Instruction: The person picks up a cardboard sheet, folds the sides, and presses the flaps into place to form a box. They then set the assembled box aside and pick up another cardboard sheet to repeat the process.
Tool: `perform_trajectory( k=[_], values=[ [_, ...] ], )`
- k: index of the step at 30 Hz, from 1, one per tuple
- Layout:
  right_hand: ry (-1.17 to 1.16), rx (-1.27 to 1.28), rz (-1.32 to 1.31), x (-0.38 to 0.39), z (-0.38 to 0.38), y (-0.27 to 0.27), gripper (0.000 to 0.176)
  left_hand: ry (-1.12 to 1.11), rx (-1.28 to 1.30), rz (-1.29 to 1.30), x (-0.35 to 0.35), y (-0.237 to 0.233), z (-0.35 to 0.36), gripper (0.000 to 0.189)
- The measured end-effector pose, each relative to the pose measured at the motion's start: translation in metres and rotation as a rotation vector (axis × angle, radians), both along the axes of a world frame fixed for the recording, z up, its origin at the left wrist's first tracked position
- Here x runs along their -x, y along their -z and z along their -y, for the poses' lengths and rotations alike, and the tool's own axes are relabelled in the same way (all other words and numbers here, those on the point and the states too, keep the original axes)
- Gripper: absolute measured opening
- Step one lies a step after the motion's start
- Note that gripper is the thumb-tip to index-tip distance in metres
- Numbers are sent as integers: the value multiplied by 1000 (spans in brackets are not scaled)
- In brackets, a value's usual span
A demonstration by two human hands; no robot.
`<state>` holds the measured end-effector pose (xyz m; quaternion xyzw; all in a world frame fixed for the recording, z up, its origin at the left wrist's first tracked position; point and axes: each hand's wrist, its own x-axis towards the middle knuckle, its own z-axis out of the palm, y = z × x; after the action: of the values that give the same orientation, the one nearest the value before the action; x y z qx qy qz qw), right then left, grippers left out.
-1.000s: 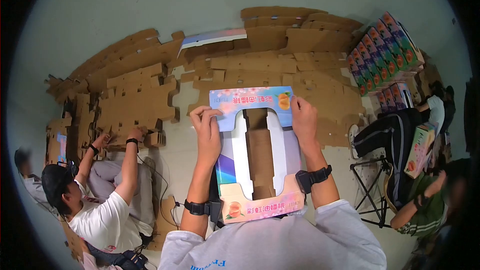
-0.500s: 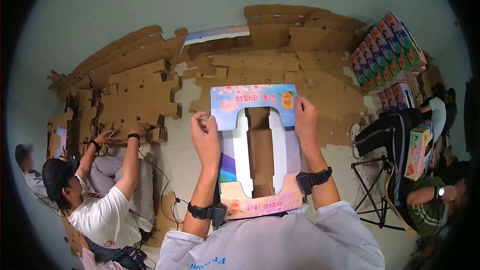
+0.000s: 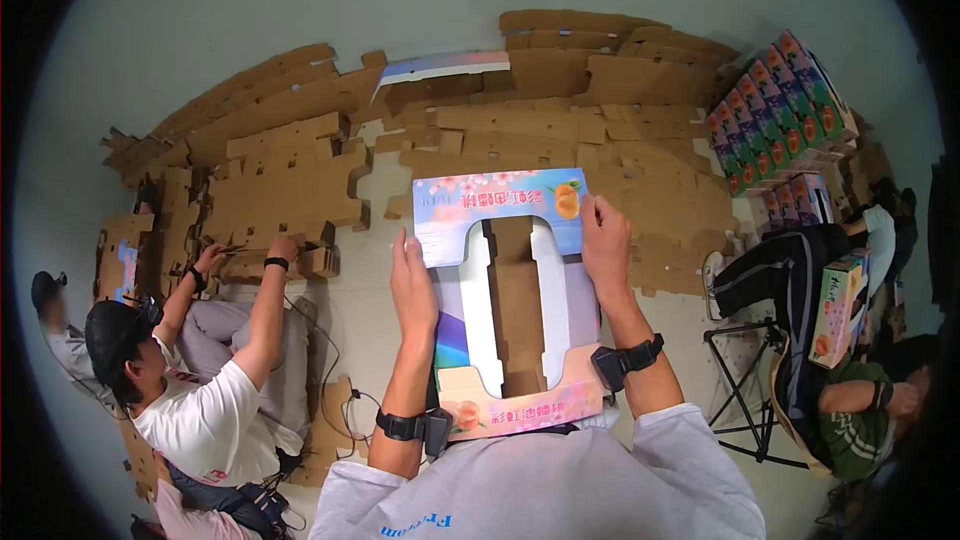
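Note:
A printed cardboard fruit box (image 3: 500, 418) with peach pictures and blossoms is in front of my chest. Its middle is open, framed by white inner flaps, and brown cardboard shows through. My right hand (image 3: 607, 250) grips the box at its upper right edge, fingers partly hidden behind the panel. Along the left edge lies my left hand (image 3: 411, 285), its fingers stretched out flat against or just beside the side wall; contact is hard to make out. The blue far panel (image 3: 440, 236) carries upside-down red lettering; the near pink-orange panel rests close to my shirt.
Flattened brown cardboard sheets (image 3: 290, 180) cover the floor ahead and lean on the wall. Finished printed boxes (image 3: 780, 120) are stacked at the right. A person in a white shirt (image 3: 215, 415) works at the left; another sits right, near a folding stool (image 3: 745, 395).
My left hand's fingers have straightened from a curled grip at the box edge. The box's far end has shifted slightly left. The left co-worker's hands have moved.

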<state>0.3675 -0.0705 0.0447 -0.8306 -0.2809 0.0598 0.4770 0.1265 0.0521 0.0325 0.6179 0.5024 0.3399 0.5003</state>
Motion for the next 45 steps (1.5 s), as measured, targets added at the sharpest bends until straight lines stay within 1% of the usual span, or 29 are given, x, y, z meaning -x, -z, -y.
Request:
perform_trajectory(
  k=[5, 8, 9, 10, 12, 13, 15, 18, 24, 28, 36, 45],
  values=[
    [-35, 13, -17, -3, 10, -8, 40, -3, 0, 15, -1, 5, -3, 71],
    [-5, 3, -49, 4, 13, -11, 40, 79, 11, 30, 4, 15, -8, 71],
    [13, -10, -62, 6, 15, -10, 41, 91, -2, 14, 4, 14, -7, 70],
    [13, -8, -56, 6, 16, -8, 41, 83, -40, -35, 0, -1, -3, 70],
    [19, -9, -52, 4, 18, -1, 41, 86, -79, -59, -4, -11, -1, 68],
    [22, -21, -54, 5, 17, 1, 41, 93, -79, -31, -3, -12, -2, 68],
    [16, -46, -52, 2, 15, 1, 42, 91, -89, 7, -5, -13, -2, 67],
    [-5, 17, -88, 0, 13, 0, 44, 78, -110, 13, -2, -5, -2, 66],
    [10, -40, -141, -5, 11, 13, 46, 77, -106, 3, -2, 1, -1, 66],
    [18, -5, -133, -3, 12, 6, 47, 121, -110, -15, -5, 2, -4, 65],
    [23, -1, -149, -1, 10, 3, 47, 129, -139, 31, -5, 2, -3, 62],
    [17, -44, -106, -2, 13, 8, 46, 146, -151, 65, -5, 6, -4, 59]
  ],
)
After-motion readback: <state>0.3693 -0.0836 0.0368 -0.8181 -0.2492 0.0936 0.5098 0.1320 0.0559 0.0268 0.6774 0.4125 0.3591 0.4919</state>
